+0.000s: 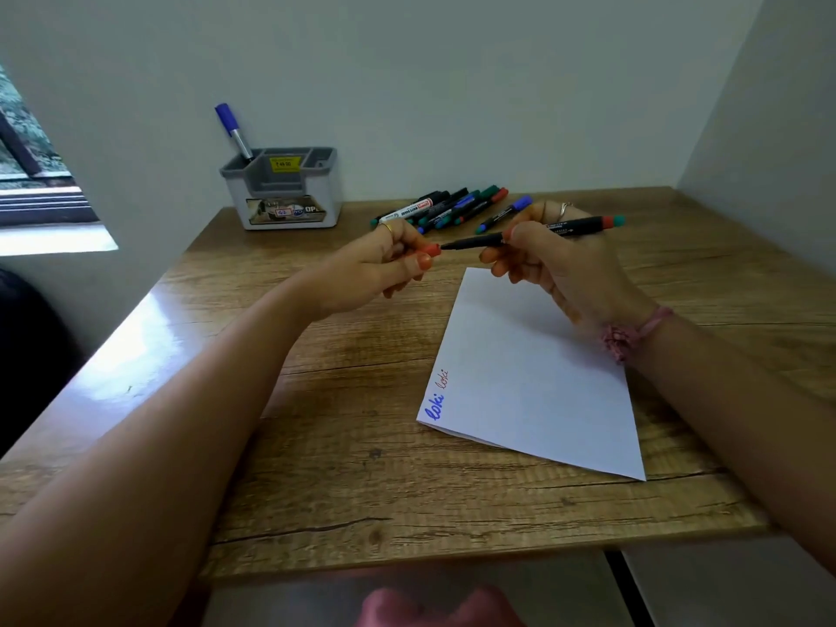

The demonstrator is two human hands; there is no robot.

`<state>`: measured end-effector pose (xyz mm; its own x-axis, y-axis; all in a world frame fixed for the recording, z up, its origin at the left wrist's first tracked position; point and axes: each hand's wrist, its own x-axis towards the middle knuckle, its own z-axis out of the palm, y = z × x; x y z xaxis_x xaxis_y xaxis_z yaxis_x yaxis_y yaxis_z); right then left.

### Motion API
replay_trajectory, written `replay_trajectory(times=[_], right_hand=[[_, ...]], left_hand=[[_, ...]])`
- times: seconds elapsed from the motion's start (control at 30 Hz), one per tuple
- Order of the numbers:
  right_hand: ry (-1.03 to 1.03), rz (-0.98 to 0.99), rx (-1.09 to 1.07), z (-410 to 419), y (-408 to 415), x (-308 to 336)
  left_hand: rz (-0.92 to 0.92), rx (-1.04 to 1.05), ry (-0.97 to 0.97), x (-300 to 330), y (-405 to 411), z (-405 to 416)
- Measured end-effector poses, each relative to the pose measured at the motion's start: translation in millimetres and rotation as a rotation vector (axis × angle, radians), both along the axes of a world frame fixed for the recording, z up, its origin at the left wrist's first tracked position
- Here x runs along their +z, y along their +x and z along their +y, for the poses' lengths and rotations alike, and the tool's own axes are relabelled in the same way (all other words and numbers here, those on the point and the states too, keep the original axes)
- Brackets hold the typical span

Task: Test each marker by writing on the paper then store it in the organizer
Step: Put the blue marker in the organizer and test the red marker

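My right hand (pixel 556 273) grips a thin black marker (pixel 574 229) with a red end band, held level above the table, its bare tip pointing left. My left hand (pixel 384 264) pinches the marker's red cap (pixel 432 251), which sits just off the tip. The white paper (pixel 529 382) lies below my right hand, with "loki" written in blue and again in red near its left corner. A grey and white organizer (pixel 285 192) stands at the back left with one blue marker (pixel 233 131) upright in it. A pile of several markers (pixel 445 208) lies behind my hands.
The wooden table (pixel 362 423) meets walls at the back and the right. A single blue-capped marker (pixel 502 214) lies apart from the pile, just behind my right hand. A window sill is at the far left.
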<state>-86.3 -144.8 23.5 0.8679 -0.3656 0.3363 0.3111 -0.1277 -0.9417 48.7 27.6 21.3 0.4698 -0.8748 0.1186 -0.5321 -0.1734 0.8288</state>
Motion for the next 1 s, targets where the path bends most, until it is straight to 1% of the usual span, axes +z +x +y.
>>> replay_trajectory(times=[0.1, 0.23, 0.3, 0.4, 0.5, 0.6, 0.73, 0.83, 0.9, 1.0], right_hand=[[-0.017, 0.01, -0.051, -1.7, 0.5, -0.4], [-0.019, -0.011, -0.068, -5.9, 0.5, -1.0], [-0.017, -0.033, -0.051, -8.0, 0.8, -1.5], [-0.05, -0.056, 0.036, -9.2, 0.6, -3.2], [-0.038, -0.01, 0.122, -10.1, -0.4, -4.4], [-0.062, 0.025, 0.158, -9.9, 0.1, -4.5], [-0.111, -0.003, -0.003, -11.7, 1.2, -3.6], [-0.122, -0.047, -0.102, -12.0, 3.4, -5.7], [-0.174, -0.041, -0.146, -10.4, 5.7, -8.5], [-0.263, -0.034, -0.189, -5.3, 7.8, -11.6]], left_hand=[[-0.02, 0.004, -0.016, -0.3, 0.4, -0.4], [-0.028, -0.007, -0.015, -0.8, 1.3, 0.3], [-0.016, -0.014, -0.029, -0.8, 1.0, 0.4], [0.008, -0.008, -0.06, -0.4, -0.4, -0.5], [0.059, 0.02, -0.143, 1.0, -2.3, -1.7], [0.182, 0.098, -0.287, 3.6, -3.2, -2.6], [0.417, 0.226, -0.465, 2.7, -3.2, -6.7], [0.548, 0.262, -0.585, 3.7, -8.9, -12.3], [0.574, 0.268, -0.659, 6.2, -11.9, -14.1], [0.52, 0.256, -0.69, 9.2, -13.4, -13.9]])
